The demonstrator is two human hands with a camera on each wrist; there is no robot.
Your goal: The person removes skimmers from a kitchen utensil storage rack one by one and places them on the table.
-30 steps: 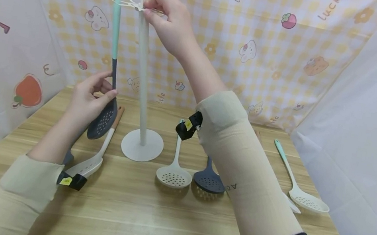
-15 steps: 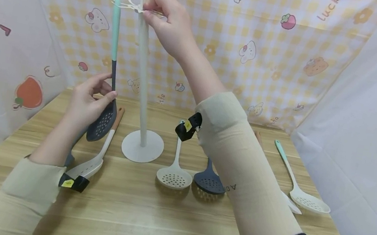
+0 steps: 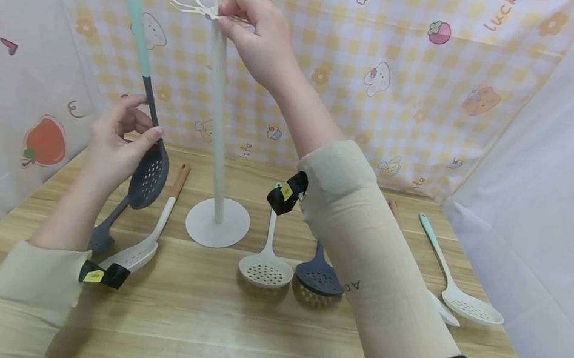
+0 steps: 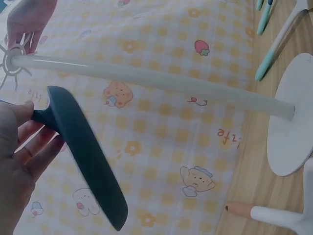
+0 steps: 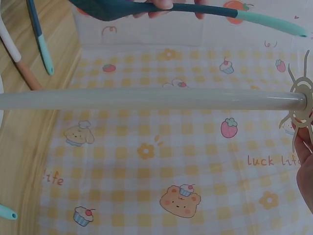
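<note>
My left hand [image 3: 118,146] grips a dark blue skimmer [image 3: 149,178] by the lower neck, holding it above the table. Its mint handle [image 3: 137,11] points up and leans left, its tip apart from the hooks [image 3: 187,8] of the white utensil stand [image 3: 218,108]. The right hand [image 3: 260,31] pinches the hook ring at the top of the stand's pole. In the left wrist view the skimmer's bowl [image 4: 90,159] is seen edge-on below the pole [image 4: 146,78]. The right wrist view shows the ring [image 5: 302,98] with hooks spreading around it.
On the wooden table [image 3: 200,326] lie a white slotted turner [image 3: 135,255] with a wooden handle and a dark utensil [image 3: 103,236] at left. A white skimmer [image 3: 265,271], a dark skimmer [image 3: 318,278] and a white slotted spoon [image 3: 470,305] lie to the right. Patterned cloth hangs behind.
The left hand has moved slightly left and up with the skimmer. Its handle tip, which overlapped the hooks before, has swung left away from them. My right hand stays at the ring.
</note>
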